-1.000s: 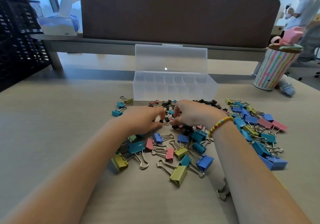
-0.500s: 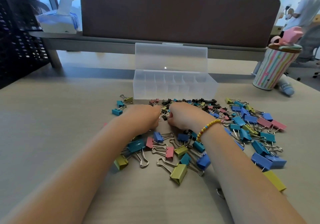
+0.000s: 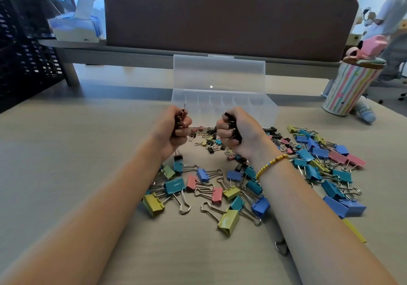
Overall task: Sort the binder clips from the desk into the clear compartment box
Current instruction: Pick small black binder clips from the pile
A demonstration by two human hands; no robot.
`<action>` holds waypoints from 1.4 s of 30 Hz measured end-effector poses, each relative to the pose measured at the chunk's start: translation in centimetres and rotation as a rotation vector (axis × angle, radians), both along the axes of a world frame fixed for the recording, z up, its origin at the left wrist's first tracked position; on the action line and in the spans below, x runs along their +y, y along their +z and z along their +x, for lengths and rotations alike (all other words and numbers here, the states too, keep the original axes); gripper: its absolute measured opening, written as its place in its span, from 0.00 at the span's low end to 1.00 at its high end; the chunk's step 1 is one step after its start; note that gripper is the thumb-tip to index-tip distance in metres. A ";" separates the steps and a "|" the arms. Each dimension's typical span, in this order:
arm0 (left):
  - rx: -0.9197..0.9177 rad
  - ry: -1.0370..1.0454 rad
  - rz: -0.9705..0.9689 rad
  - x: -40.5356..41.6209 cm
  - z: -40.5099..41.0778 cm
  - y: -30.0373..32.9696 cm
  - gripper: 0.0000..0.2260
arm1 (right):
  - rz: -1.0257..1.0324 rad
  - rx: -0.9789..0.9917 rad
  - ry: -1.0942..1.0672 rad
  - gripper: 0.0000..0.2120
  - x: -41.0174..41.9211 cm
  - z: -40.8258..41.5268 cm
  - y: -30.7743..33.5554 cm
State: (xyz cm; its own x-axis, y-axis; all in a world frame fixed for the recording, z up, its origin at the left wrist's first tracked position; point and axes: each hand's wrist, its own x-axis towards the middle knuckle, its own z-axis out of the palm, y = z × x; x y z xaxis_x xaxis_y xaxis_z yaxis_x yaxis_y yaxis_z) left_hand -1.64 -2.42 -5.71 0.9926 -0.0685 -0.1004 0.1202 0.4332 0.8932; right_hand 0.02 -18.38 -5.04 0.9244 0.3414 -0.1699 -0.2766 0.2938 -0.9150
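The binder clips (image 3: 229, 187) lie scattered in a wide heap on the pale worktop (image 3: 66, 163), just in front of the clear compartment box (image 3: 222, 106): small black and mixed-colour ones nearest the box, larger blue, teal, pink and yellow-green ones nearer the camera and out to the right. A big yellow-green clip (image 3: 229, 220) sits at the near edge of the heap, and another yellow one (image 3: 153, 204) lies by the left forearm. The box stands open, its lid (image 3: 219, 73) tipped up at the back, and a row of narrow compartments shows through the clear front wall; whether any clip is inside cannot be told. Both hands are raised just in front of the box, apart from each other. The left hand (image 3: 174, 130) is curled into a fist around a bunch of small dark clips (image 3: 179, 119), with wire handles poking out of the top, and one small black clip (image 3: 178, 158) shows just below the fist. The right hand (image 3: 240, 132) is likewise closed around a clump of small black clips (image 3: 231, 119), fingers folded over them; a beaded bracelet (image 3: 271, 165) circles that wrist. Behind the box runs a brown divider panel (image 3: 229, 18). To the right stands a striped cup (image 3: 345, 90) with a pink ornament on its lid. At the far left is a black mesh basket (image 3: 24, 49), with a tissue box (image 3: 77, 27) beside it. A person in white (image 3: 387, 9) stands in the far right background.
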 end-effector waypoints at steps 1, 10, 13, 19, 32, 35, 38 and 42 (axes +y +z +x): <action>0.013 0.007 -0.078 0.2 0.0 -0.1 0.11 | 0.093 0.039 0.007 0.12 0.1 0.0 0.0; 0.031 0.085 -0.123 0.2 0.0 -0.7 0.13 | 0.265 0.154 -0.078 0.13 0.7 0.1 -0.7; 0.019 0.095 0.023 0.3 0.1 -0.5 0.19 | 0.130 0.084 -0.078 0.12 0.6 -0.1 -0.6; -0.127 0.074 0.906 1.2 0.5 -0.7 0.09 | -0.722 -0.239 0.156 0.11 0.5 -0.9 0.2; -0.295 -0.210 2.056 0.6 0.0 -0.8 0.16 | -1.477 -0.575 0.518 0.12 1.5 -2.5 0.7; -0.316 -0.197 1.957 0.9 -0.3 -0.8 0.16 | -1.482 -0.619 0.413 0.09 1.6 -1.9 0.0; -0.293 -0.062 1.816 0.9 -0.1 -1.1 0.16 | -1.497 -0.650 0.288 0.11 1.5 -1.6 -0.3; -0.198 0.005 1.740 0.7 1.4 -1.7 0.18 | -1.451 -0.666 0.281 0.15 1.2 -1.6 -0.3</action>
